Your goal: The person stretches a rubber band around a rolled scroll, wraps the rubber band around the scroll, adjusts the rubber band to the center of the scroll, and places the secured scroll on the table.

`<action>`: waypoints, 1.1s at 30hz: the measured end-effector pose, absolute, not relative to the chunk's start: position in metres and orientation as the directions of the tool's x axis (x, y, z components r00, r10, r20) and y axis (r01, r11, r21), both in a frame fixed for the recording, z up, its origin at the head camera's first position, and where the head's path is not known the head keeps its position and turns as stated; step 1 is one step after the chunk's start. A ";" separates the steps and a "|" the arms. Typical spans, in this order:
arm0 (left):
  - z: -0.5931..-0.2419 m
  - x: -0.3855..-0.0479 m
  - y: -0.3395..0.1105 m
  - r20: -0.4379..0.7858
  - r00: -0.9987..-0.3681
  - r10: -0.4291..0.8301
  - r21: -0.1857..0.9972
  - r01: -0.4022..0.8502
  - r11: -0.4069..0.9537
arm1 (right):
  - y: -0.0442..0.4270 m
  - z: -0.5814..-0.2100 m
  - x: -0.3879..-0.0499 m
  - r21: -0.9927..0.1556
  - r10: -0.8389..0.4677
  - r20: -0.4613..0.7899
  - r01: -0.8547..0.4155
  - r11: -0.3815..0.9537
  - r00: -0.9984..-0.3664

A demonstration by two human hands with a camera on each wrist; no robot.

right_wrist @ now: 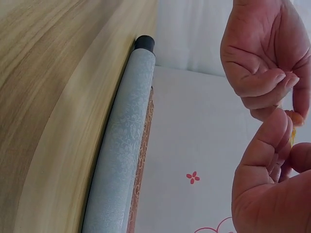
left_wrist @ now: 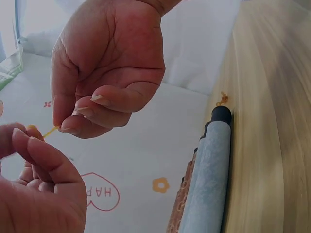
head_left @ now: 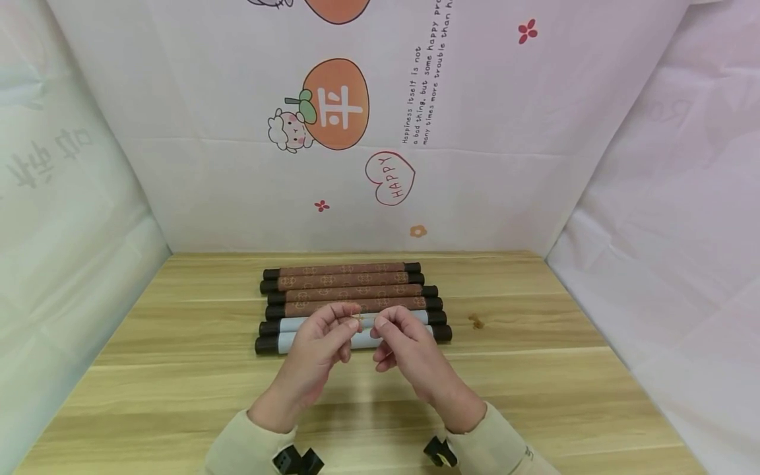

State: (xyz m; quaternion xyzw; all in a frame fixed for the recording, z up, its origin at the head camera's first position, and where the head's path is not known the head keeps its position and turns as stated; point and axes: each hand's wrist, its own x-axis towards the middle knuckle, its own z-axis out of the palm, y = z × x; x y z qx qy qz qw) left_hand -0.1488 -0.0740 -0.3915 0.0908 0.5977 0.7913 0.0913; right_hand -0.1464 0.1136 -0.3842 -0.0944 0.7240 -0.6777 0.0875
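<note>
Over the row of scrolls, my two hands meet with a thin yellow rubber band between them. My left hand (head_left: pixel 317 349) pinches one end between thumb and index finger, and my right hand (head_left: pixel 412 349) pinches the other. In the left wrist view the rubber band (left_wrist: pixel 51 131) shows as a short taut strand between the fingertips; most of it is hidden by the fingers. Below the hands lie two pale blue scrolls (head_left: pixel 287 342) with black end knobs. Behind these, several brown patterned scrolls (head_left: pixel 347 269) lie side by side.
A small heap of amber rubber bands (head_left: pixel 476 321) lies on the wooden table (head_left: pixel 534 396), right of the scrolls. White printed cloth (head_left: pixel 475 198) walls off the back and both sides.
</note>
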 end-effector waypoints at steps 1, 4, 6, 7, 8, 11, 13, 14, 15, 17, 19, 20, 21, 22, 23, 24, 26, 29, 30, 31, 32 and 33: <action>-0.392 -0.149 -0.074 0.041 -0.971 0.237 0.970 -0.019 -0.242 | 0.114 -0.384 -0.146 -0.998 -0.251 0.004 -0.020 0.061 -0.968; -0.390 -0.149 -0.074 0.037 -0.983 0.178 0.983 0.004 -0.182 | 0.114 -0.384 -0.146 -0.998 -0.242 0.011 -0.024 0.053 -0.970; -0.390 -0.150 -0.075 0.030 -0.991 0.130 0.987 0.009 -0.161 | 0.114 -0.384 -0.146 -0.999 -0.238 0.018 -0.029 0.044 -0.971; -0.389 -0.150 -0.075 0.022 -0.994 0.109 0.988 0.005 -0.155 | 0.114 -0.383 -0.145 -0.999 -0.234 0.023 -0.032 0.036 -0.972; -0.388 -0.150 -0.075 0.015 -0.996 0.091 0.989 0.001 -0.151 | 0.114 -0.383 -0.145 -0.999 -0.231 0.028 -0.036 0.028 -0.973; -0.389 -0.150 -0.076 0.000 -0.997 0.076 0.987 -0.012 -0.160 | 0.114 -0.382 -0.144 -0.999 -0.221 0.045 -0.047 0.004 -0.974; -0.389 -0.150 -0.075 -0.001 -0.996 0.090 0.984 -0.017 -0.178 | 0.114 -0.382 -0.144 -0.999 -0.220 0.052 -0.052 -0.009 -0.974; -0.389 -0.149 -0.075 0.004 -0.995 0.096 0.981 -0.015 -0.193 | 0.114 -0.381 -0.144 -0.999 -0.222 0.055 -0.053 -0.014 -0.973; -0.389 -0.149 -0.075 0.011 -0.995 0.101 0.978 -0.011 -0.209 | 0.114 -0.381 -0.144 -0.998 -0.222 0.055 -0.053 -0.016 -0.973; -0.389 -0.149 -0.074 0.034 -0.994 0.102 0.971 0.008 -0.239 | 0.115 -0.382 -0.145 -0.998 -0.228 0.057 -0.056 -0.012 -0.972; -0.389 -0.149 -0.073 0.055 -0.994 0.093 0.967 0.030 -0.254 | 0.116 -0.383 -0.145 -0.998 -0.243 0.058 -0.061 0.002 -0.968; -0.389 -0.149 -0.073 0.060 -0.995 0.085 0.966 0.037 -0.254 | 0.117 -0.384 -0.146 -0.998 -0.250 0.056 -0.060 0.008 -0.967; -0.389 -0.149 -0.072 0.066 -0.995 0.079 0.969 0.045 -0.245 | 0.117 -0.384 -0.146 -0.998 -0.256 0.054 -0.060 0.016 -0.965; -0.389 -0.150 -0.072 0.070 -0.995 0.074 0.971 0.051 -0.232 | 0.118 -0.384 -0.147 -0.998 -0.262 0.051 -0.059 0.021 -0.964; -0.389 -0.149 -0.072 0.073 -0.995 0.072 0.974 0.056 -0.219 | 0.118 -0.385 -0.147 -0.998 -0.266 0.049 -0.058 0.024 -0.963; -0.389 -0.149 -0.072 0.076 -0.994 0.073 0.978 0.061 -0.201 | 0.118 -0.385 -0.148 -0.998 -0.270 0.046 -0.055 0.027 -0.962; -0.389 -0.149 -0.071 0.087 -0.993 0.079 0.984 0.073 -0.161 | 0.117 -0.384 -0.148 -0.998 -0.271 0.038 -0.051 0.038 -0.962; -0.389 -0.147 -0.069 0.121 -0.988 0.100 0.991 0.113 -0.078 | 0.115 -0.385 -0.149 -0.995 -0.292 0.037 -0.061 0.073 -0.956; -0.389 -0.146 -0.069 0.133 -0.985 0.106 0.991 0.129 -0.045 | 0.115 -0.385 -0.149 -0.993 -0.298 0.041 -0.071 0.090 -0.954; -0.389 -0.146 -0.068 0.147 -0.983 0.112 0.989 0.146 -0.015 | 0.114 -0.385 -0.149 -0.991 -0.301 0.048 -0.083 0.104 -0.952; -0.389 -0.145 -0.068 0.163 -0.980 0.117 0.986 0.165 0.015 | 0.114 -0.386 -0.149 -0.988 -0.300 0.057 -0.097 0.120 -0.952; -0.389 -0.145 -0.068 0.176 -0.977 0.123 0.983 0.181 0.035 | 0.114 -0.386 -0.149 -0.985 -0.294 0.066 -0.110 0.134 -0.954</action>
